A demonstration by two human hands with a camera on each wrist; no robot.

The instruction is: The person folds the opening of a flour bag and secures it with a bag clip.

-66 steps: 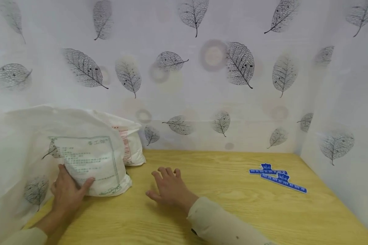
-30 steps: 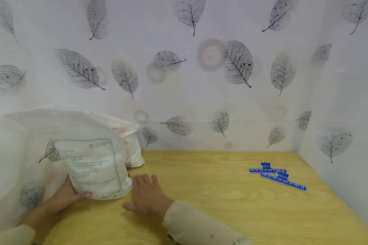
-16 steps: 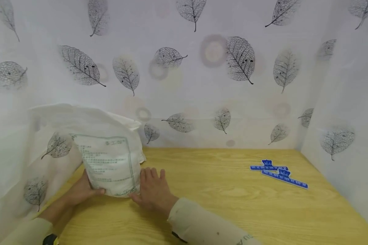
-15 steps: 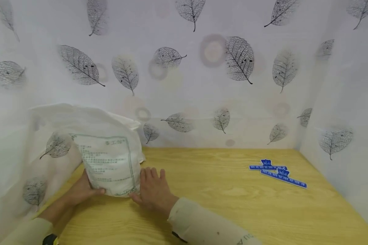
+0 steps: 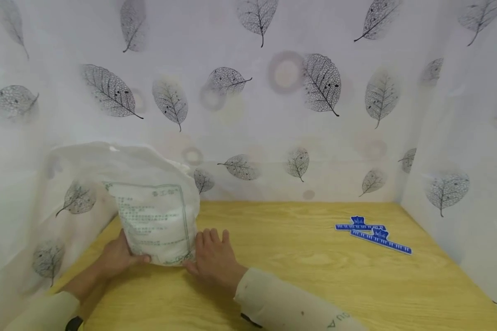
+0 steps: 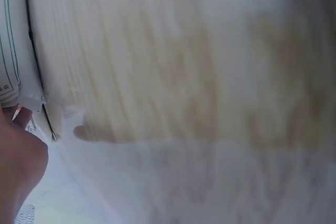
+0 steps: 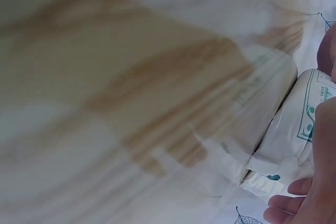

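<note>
A plump white plastic bag [image 5: 153, 225] with green print stands, leaning, at the left of the table in the head view, its slack top spread up and left. My left hand [image 5: 117, 256] grips its lower left side, thumb in front and the other fingers hidden behind. At the lower right corner my right hand [image 5: 217, 257] holds it, thumb at the front and fingers along the side. The right wrist view shows the bag's printed face [image 7: 299, 124] between the thumb and fingers of my right hand [image 7: 320, 177]. A second white bag, with red print earlier, is mostly hidden behind.
Two blue clips with piano-key patterns, a rear one [image 5: 358, 225] and a front one [image 5: 381, 240], lie overlapping at the right of the wooden table [image 5: 306, 280]. White leaf-print sheeting [image 5: 265, 133] encloses the back and both sides.
My right hand has come left to the bag's right side. My left hand has shifted its hold lower, and the bag has moved right, covering most of the second bag.
</note>
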